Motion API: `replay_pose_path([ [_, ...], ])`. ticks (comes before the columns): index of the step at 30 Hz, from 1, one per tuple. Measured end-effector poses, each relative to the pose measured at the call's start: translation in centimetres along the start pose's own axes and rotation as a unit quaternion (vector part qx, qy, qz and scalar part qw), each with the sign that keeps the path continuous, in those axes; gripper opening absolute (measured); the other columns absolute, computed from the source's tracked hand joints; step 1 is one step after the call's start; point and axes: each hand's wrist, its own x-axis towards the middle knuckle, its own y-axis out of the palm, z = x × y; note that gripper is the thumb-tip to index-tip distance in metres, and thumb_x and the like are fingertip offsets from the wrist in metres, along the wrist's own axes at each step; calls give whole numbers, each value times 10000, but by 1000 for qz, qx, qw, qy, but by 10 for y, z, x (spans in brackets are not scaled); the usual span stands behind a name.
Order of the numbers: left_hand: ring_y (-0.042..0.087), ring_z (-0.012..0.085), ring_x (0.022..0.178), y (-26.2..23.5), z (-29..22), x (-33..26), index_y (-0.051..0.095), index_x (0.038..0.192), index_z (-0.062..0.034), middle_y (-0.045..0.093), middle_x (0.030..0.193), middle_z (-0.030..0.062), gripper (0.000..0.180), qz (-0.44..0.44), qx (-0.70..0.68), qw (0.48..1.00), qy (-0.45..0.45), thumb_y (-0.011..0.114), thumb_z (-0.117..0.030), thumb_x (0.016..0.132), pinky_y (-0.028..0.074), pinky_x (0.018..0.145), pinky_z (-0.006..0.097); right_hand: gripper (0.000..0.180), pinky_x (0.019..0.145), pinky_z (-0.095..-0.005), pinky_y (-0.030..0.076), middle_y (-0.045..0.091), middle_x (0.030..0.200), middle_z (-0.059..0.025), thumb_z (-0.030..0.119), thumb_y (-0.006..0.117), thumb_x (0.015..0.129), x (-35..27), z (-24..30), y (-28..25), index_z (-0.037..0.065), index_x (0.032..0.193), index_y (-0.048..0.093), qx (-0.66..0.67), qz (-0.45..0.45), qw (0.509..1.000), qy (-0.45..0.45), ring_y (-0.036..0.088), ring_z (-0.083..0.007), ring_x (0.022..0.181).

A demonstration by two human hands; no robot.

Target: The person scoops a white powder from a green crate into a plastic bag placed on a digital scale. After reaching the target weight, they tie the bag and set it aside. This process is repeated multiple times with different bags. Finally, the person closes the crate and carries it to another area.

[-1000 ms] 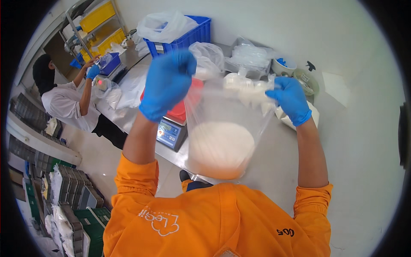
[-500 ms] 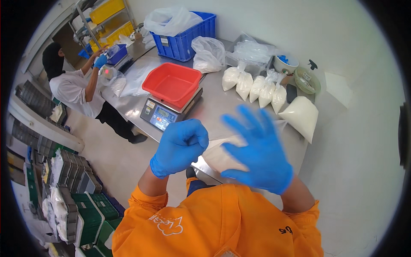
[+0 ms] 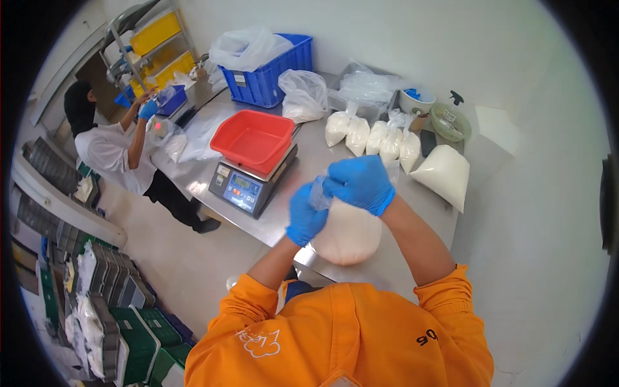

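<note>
Blue nitrile gloves cover both hands, which meet at the neck of a clear plastic bag of white powder (image 3: 348,235) hanging just in front of the steel table's (image 3: 412,206) near edge. The left hand (image 3: 304,216) is closed around the gathered plastic from below, and the right hand (image 3: 359,184) is clamped over the top of that same neck, so the two touch. The bag looks filled and its mouth bunched; judging by that grip, the closing is under way but no finished knot shows. Five smaller knotted bags of white powder (image 3: 374,135) stand in a row further back, apparently done. A large flat bag of powder (image 3: 442,174) lies right of them. The red plastic tray (image 3: 253,138) on the digital scale (image 3: 242,187) holds nothing.
</note>
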Motion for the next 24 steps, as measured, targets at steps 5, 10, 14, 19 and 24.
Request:
replay_pose_path([
  [5,548,322,608,-60,-63,45,594,703,-108,544,661,99,144,-19,84,980,179,650,-165,824,410,536,407,372,558,-414,503,652,719,-85,480,690,801,-18,4,-24,139,924,606,29,118,992,14,651,-297,629],
  [10,543,314,716,-64,-76,45,595,825,-62,548,777,119,189,45,-65,988,132,689,-225,811,425,638,386,286,508,-414,479,605,648,-74,407,702,781,-25,-1,-39,144,816,595,-39,175,982,-61,624,-298,573],
  [14,428,213,1294,-71,-73,56,387,1389,-15,464,1389,134,1014,157,-311,934,77,871,-458,616,341,1099,366,169,465,-399,453,559,587,-71,234,679,740,-20,5,-41,140,657,565,-27,62,991,-115,602,-288,533],
  [19,475,246,1258,36,-31,13,494,1288,-42,508,1347,114,574,286,-36,958,11,675,-388,868,367,1071,398,86,450,-383,436,529,568,-71,172,680,621,3,39,47,155,608,596,-24,111,985,-129,561,-275,492],
  [24,602,229,1012,68,-44,52,684,992,-42,677,1026,62,375,310,112,938,-109,556,-394,964,448,931,399,191,465,-387,441,540,589,-75,220,689,750,-9,33,60,134,622,577,88,80,987,-106,568,-282,511],
])
